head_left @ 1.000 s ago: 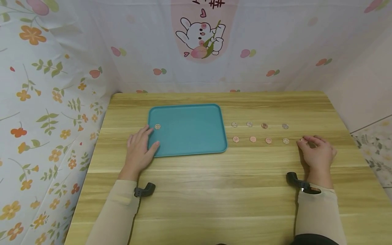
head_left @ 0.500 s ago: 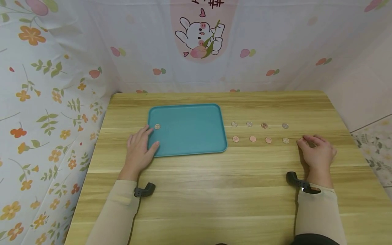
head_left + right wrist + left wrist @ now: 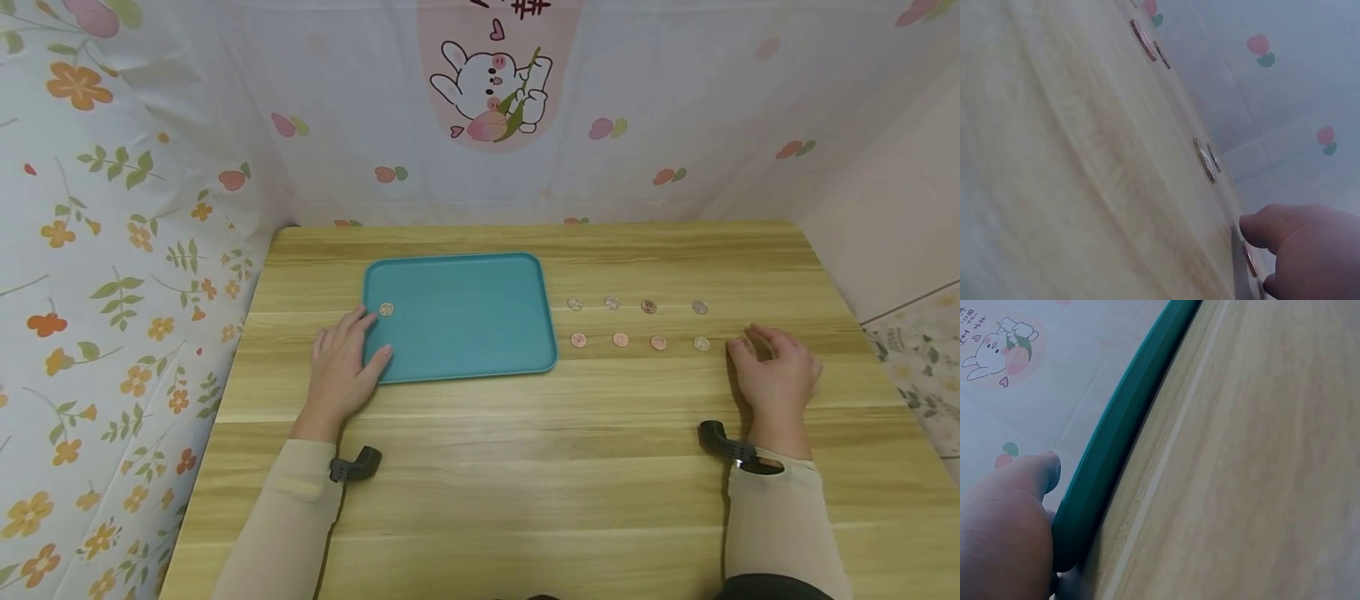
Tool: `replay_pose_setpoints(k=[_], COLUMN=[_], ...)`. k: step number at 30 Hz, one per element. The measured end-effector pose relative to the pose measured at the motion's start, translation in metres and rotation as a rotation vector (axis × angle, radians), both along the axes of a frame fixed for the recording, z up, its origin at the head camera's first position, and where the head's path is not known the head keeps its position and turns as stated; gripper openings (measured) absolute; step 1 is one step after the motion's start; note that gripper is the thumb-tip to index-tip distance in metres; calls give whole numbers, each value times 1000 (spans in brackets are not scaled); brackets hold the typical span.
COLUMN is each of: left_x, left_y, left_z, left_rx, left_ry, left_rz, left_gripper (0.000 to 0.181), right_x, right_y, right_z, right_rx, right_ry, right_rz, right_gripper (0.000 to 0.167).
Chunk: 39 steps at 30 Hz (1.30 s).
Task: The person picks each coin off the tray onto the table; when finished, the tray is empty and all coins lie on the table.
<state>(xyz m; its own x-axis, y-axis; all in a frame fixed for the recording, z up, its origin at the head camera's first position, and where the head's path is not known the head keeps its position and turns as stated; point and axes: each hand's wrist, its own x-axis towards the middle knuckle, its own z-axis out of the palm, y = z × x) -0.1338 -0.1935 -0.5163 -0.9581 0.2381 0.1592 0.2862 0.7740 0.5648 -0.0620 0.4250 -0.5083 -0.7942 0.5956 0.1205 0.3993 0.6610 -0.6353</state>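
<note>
My left hand (image 3: pixel 341 362) rests at the left edge of a teal tray (image 3: pixel 465 317); its fingers and thumb reach over the rim. One gold-coloured coin (image 3: pixel 386 309) lies in the tray near those fingertips. On the right side of the table my right hand (image 3: pixel 776 375) is lowered, with thumb and index finger slightly apart. In the right wrist view a copper coin (image 3: pixel 1249 259) lies flat by the thumb, partly hidden; no grip on it shows. Left of this hand sit two rows of coins, among them a silver coin (image 3: pixel 701 343) and a copper coin (image 3: pixel 658 342).
The wooden table (image 3: pixel 525 483) carries everything. Behind it hangs a white printed cloth (image 3: pixel 337 108), with a floral cloth (image 3: pixel 112 333) at the left. More coins lie right of the tray, such as a copper coin (image 3: pixel 578 340) and a silver coin (image 3: pixel 574 303).
The right index finger has lifted a little away from the thumb, which widens the gap between them. My left hand, the tray and the rows of coins stay where they were.
</note>
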Motion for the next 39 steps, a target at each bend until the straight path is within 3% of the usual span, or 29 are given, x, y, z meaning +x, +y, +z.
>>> replay_pose_setpoints(k=[6,12,16,28,39], left_x=[0,-1,-1,-1,-2], left_y=[1,3,3,2,0], left_z=[-2,-2,-1,-1,0], left_rx=[-8,0,-1,-9,-19], left_ry=[-7,0,-4,0,4], left_rz=[-2,-8,-3,2,3], left_gripper=[65,65,66,68,70], right_x=[-4,-17,-28,-63,-76], right_y=[-11,-39,-66,-161,-234], right_z=[-4,-5,-6,-14,-13], right_rx=[41,97,128,106,95], right_ry=[203,411,481,569,549], right_rz=[30,187,283,533,683], right_gripper=[43,35,34,30,38])
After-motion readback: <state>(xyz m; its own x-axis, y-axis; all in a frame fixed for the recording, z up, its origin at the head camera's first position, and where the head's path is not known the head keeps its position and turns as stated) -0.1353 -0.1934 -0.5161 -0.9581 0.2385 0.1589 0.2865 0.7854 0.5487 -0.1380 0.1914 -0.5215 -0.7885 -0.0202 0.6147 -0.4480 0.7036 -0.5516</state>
